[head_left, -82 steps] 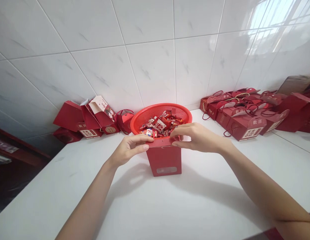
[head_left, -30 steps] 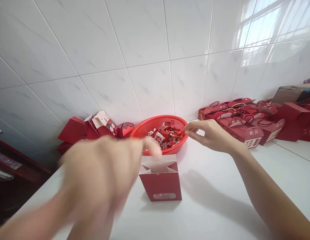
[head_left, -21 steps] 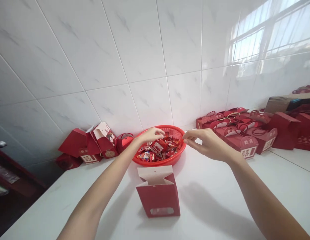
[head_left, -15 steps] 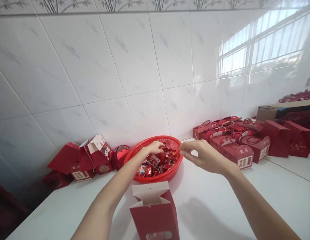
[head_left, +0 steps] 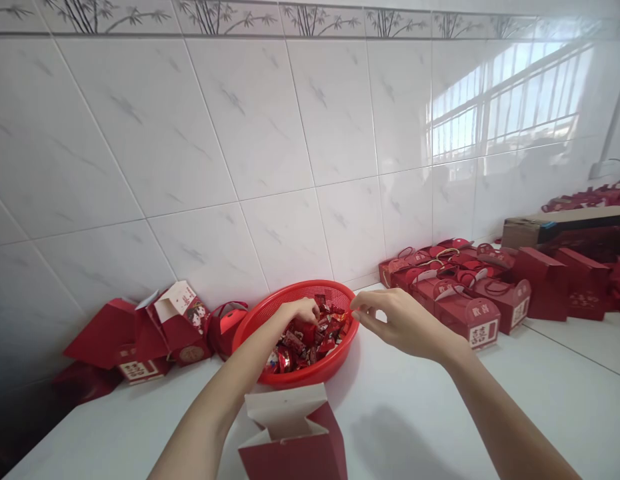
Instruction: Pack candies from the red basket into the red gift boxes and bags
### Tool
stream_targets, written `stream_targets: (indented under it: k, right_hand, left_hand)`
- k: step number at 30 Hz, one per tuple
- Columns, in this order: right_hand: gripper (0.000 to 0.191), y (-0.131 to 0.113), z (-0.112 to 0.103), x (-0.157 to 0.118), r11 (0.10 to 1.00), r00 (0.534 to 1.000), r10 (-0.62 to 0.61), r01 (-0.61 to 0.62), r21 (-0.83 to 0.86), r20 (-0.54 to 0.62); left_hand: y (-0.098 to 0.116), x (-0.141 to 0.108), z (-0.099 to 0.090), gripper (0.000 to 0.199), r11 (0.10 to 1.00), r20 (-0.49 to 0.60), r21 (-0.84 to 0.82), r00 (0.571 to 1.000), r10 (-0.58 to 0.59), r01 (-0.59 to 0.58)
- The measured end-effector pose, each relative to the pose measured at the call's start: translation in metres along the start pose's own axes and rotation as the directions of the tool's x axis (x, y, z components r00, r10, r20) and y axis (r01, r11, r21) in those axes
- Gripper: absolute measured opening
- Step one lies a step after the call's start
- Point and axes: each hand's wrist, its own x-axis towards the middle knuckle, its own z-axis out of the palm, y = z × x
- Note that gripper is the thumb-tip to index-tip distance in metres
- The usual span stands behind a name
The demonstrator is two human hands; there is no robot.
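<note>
A red plastic basket (head_left: 335, 367) full of red-wrapped candies (head_left: 295, 343) stands against the tiled wall. My left hand (head_left: 300, 312) reaches over its left rim into the candies, its fingers curled around something I cannot make out. At the basket's right rim is my right hand (head_left: 390, 317), thumb and fingertips pinched together; whatever lies between them is too small to name. In front of the basket, near the bottom edge of the view, a red paper box (head_left: 295, 453) stands upright with its white-lined top open.
Several red gift boxes with handles (head_left: 460, 310) stand in rows to the right, beside taller red boxes (head_left: 540, 283) and a cardboard carton (head_left: 523, 230). More red boxes (head_left: 185, 327) lean together left of the basket, on the white table (head_left: 390, 413).
The view has shifted, so the basket and open box appear lower and further left. My left hand is still among the candies, and a red-wrapped piece now shows beneath it.
</note>
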Motion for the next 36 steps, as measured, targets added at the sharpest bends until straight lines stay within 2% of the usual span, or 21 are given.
stream_targets:
  k: [2, 3, 5, 7, 8, 11, 14, 18, 23, 26, 31, 33, 36]
  right_hand:
    - [0.02, 0.0, 0.0, 0.0, 1.0, 1.0, -0.006, 0.006, -0.001, -0.005]
    - [0.021, 0.0, 0.0, -0.001, 1.0, 1.0, -0.01, 0.01, -0.002, -0.006]
    - [0.021, -0.001, 0.001, -0.001, 1.0, 1.0, -0.017, 0.017, 0.001, -0.004]
    - [0.021, 0.0, 0.001, -0.001, 1.0, 1.0, -0.016, 0.016, 0.016, -0.002]
    - [0.021, 0.001, 0.002, 0.0, 1.0, 1.0, -0.012, 0.012, 0.026, 0.0]
    - [0.019, 0.006, 0.01, 0.004, 0.998, 1.0, 0.023, -0.024, 0.052, 0.006]
    - [0.016, 0.017, 0.03, 0.012, 0.992, 0.995, 0.103, -0.101, 0.076, -0.013]
    - [0.039, 0.032, 0.074, 0.023, 0.932, 0.983, 0.183, -0.168, 0.321, -0.016]
    - [0.055, 0.044, 0.121, 0.031, 0.732, 0.969, 0.247, -0.195, 0.652, 0.013]
    - [0.052, 0.048, 0.133, 0.038, 0.68, 0.948, 0.318, -0.227, 0.698, -0.002]
    - [0.038, 0.052, 0.14, 0.058, 0.622, 0.917, 0.397, -0.298, 0.724, 0.037]
    - [0.032, 0.052, 0.143, 0.066, 0.597, 0.91, 0.411, -0.309, 0.74, 0.048]
    - [0.024, 0.052, 0.148, 0.074, 0.546, 0.914, 0.402, -0.291, 0.786, 0.059]
  left_hand:
    - [-0.002, 0.013, -0.002, 0.033, 0.994, 0.094, 0.053, 0.991, -0.095, 0.09]
    - [-0.003, 0.017, -0.004, 0.028, 0.985, 0.169, 0.096, 0.973, -0.159, 0.144]
    - [-0.005, 0.02, -0.01, 0.024, 0.958, 0.316, 0.177, 0.909, -0.273, 0.227]
    - [-0.004, 0.016, -0.016, 0.026, 0.95, 0.392, 0.176, 0.867, -0.308, 0.258]
    - [-0.004, 0.011, -0.018, 0.028, 0.958, 0.387, 0.134, 0.876, -0.287, 0.255]
    - [0.002, -0.008, -0.022, 0.037, 0.979, 0.242, -0.031, 0.952, -0.188, 0.201]
    - [0.008, -0.025, -0.018, 0.041, 0.976, 0.061, -0.148, 0.987, -0.15, 0.157]
    - [0.017, -0.037, -0.006, 0.04, 0.953, -0.035, -0.251, 0.983, -0.182, 0.168]
    - [0.023, -0.044, 0.006, 0.027, 0.887, -0.039, -0.412, 0.969, -0.244, 0.207]
    - [0.019, -0.047, 0.01, 0.027, 0.839, -0.047, -0.499, 0.96, -0.275, 0.216]
    - [0.003, -0.046, 0.014, 0.042, 0.842, -0.216, -0.518, 0.929, -0.3, 0.151]
    - [-0.002, -0.042, 0.016, 0.048, 0.83, -0.257, -0.542, 0.914, -0.314, 0.133]
    - [-0.004, -0.037, 0.02, 0.05, 0.837, -0.287, -0.541, 0.92, -0.268, 0.075]
